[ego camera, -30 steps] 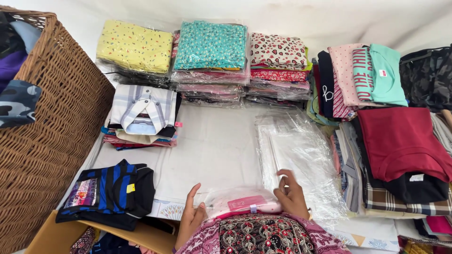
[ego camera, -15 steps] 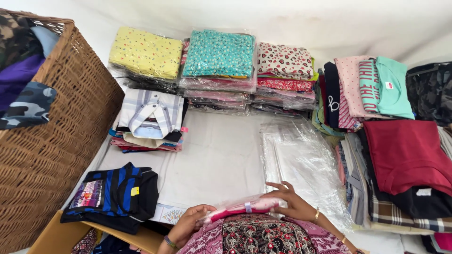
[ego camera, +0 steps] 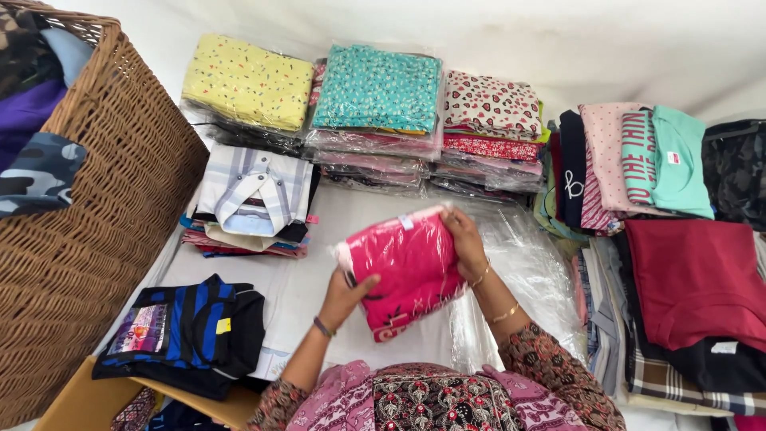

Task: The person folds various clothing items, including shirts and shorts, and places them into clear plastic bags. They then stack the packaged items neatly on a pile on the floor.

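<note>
Both hands grip a folded bright-pink garment sealed in a clear plastic bag [ego camera: 403, 271], lifted above the white tabletop [ego camera: 359, 211]: left hand [ego camera: 345, 297] closed on its lower left edge, right hand [ego camera: 464, 243] on its upper right corner. Loose clear plastic bags [ego camera: 531, 275] lie just right; bagged printed fabric stacks [ego camera: 375, 92] sit behind, a woven wicker basket [ego camera: 104, 231] far left.

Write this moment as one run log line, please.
left hand: grips lower edge of pink bagged garment | right hand: grips its top edge | garment: lifted above table | empty clear bags: beside right hand
</note>
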